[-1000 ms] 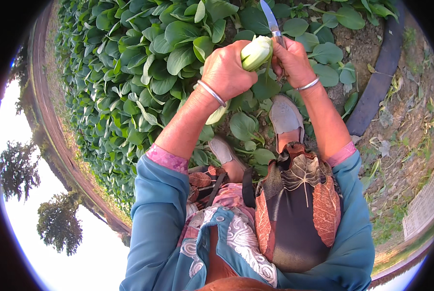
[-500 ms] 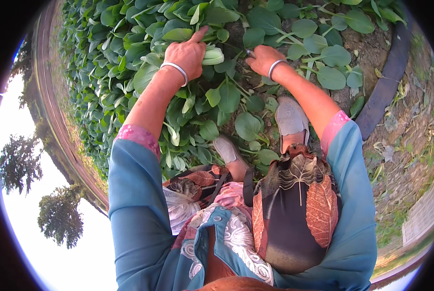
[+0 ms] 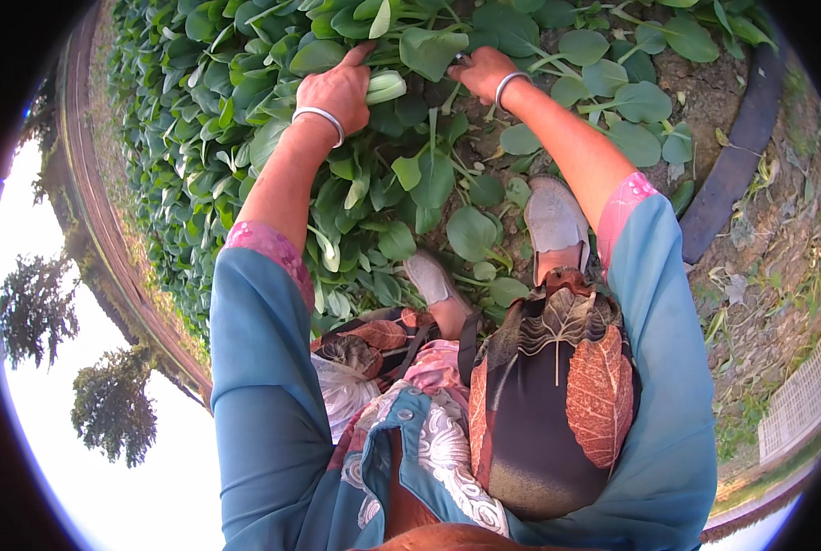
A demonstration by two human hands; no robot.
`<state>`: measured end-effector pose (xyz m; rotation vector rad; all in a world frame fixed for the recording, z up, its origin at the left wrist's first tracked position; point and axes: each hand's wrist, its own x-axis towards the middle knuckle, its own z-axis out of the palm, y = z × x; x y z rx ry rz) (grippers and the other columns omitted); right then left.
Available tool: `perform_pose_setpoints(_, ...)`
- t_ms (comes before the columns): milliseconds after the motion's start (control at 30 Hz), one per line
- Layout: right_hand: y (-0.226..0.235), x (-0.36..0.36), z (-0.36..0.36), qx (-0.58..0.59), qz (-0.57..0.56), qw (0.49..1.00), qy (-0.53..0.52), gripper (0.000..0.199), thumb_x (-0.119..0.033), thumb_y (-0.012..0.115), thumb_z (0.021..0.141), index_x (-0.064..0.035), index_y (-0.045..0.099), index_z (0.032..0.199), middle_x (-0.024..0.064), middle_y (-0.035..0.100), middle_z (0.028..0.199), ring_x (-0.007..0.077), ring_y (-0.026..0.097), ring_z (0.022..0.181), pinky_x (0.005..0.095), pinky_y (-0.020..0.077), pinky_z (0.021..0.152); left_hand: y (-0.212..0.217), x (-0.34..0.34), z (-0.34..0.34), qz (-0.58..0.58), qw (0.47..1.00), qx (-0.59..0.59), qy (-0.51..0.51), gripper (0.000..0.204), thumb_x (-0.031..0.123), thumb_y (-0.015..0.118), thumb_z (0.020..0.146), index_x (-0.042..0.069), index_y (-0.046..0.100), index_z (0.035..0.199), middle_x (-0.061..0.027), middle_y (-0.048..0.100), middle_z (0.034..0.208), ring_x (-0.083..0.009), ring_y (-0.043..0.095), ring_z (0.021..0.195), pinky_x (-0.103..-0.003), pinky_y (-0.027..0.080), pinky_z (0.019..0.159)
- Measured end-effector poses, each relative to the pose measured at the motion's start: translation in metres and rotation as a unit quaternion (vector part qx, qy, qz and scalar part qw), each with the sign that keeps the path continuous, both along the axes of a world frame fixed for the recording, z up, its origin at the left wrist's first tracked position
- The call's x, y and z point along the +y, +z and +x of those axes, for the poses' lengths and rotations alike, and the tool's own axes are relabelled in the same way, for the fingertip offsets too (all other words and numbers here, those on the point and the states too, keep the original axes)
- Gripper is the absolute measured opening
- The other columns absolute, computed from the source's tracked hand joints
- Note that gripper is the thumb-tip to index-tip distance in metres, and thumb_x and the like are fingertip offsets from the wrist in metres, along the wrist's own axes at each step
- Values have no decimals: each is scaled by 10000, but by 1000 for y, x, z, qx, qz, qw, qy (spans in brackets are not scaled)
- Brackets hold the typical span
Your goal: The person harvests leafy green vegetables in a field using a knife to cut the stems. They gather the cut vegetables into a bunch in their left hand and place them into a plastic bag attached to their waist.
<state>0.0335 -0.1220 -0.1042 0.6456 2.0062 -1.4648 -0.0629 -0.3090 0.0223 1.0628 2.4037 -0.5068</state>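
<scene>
My left hand (image 3: 334, 96) is closed round a bok choy, whose pale green stalk base (image 3: 386, 87) sticks out to the right of the palm. Its index finger stretches forward among the leaves. Further right, my right hand (image 3: 485, 73) has its fingers curled close to the plants. A small dark, silvery thing (image 3: 461, 61) shows at those fingertips; its kind is unclear. Between the hands stands a broad green leaf (image 3: 431, 51), nearest the right fingertips. Whether the right hand touches it, I cannot tell. Each wrist carries a silver bangle.
Dense bok choy plants (image 3: 190, 174) cover the left and far side. My shoes (image 3: 557, 219) stand among low leaves. A dark flat strip (image 3: 736, 151) curves along the right over soil, and a pale slatted crate (image 3: 803, 397) lies at the far right. Clear plastic (image 3: 341, 390) rests by my lap.
My right hand has moved away from me and to the left. My left hand, still round the bok choy, has shifted slightly left and away. A broad leaf now stands up between them.
</scene>
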Motion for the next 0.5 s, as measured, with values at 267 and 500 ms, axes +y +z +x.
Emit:
perform_pose_setpoints(267, -5, 21, 5, 113, 154, 981, 22, 430, -405, 632, 849, 17, 704, 892, 216, 681, 753, 362, 676, 760, 464, 512, 730, 5, 1, 9, 13, 1000, -21, -9, 308, 23, 591, 696, 48, 659, 996, 10, 376, 1523, -344, 665, 948, -440, 534, 831)
perform_pose_setpoints(500, -6, 38, 33, -42, -182, 922, -339, 367, -352, 661, 889, -40, 561, 725, 34, 553, 606, 131, 494, 458, 299, 361, 388, 39, 41, 39, 34, 996, -69, -37, 375, 7, 604, 664, 53, 662, 1032, -8, 370, 1527, -326, 671, 928, -423, 543, 793)
